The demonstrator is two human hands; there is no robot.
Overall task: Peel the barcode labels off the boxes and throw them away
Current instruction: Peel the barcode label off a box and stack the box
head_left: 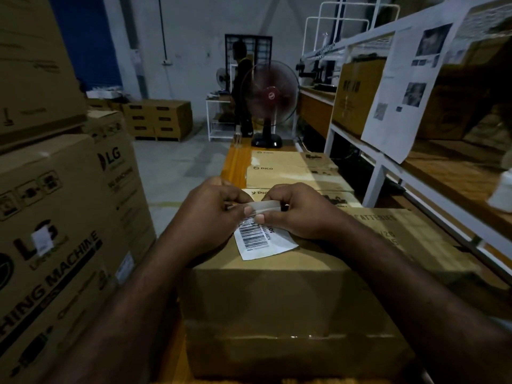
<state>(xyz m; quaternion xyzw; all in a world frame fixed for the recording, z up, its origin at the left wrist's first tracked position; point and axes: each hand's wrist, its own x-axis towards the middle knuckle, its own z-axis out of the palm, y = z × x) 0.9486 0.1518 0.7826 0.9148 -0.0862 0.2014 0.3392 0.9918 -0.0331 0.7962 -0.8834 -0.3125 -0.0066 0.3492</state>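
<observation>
Pinching at frame centre: left hand [213,217] and right hand [299,214], fingers curled, both grip the curled upper edge of the white rectangular paper barcode label [259,241]. Its lower part lies over the top of the brown cardboard box [277,300].

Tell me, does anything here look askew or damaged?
The label lies askew on the box, its top edge curled back where the left hand and right hand pinch it. Nothing else stands out.

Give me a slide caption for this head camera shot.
Left hand and right hand pinch the curled edge of a barcode label over a cardboard box; a standing fan beyond.
</observation>
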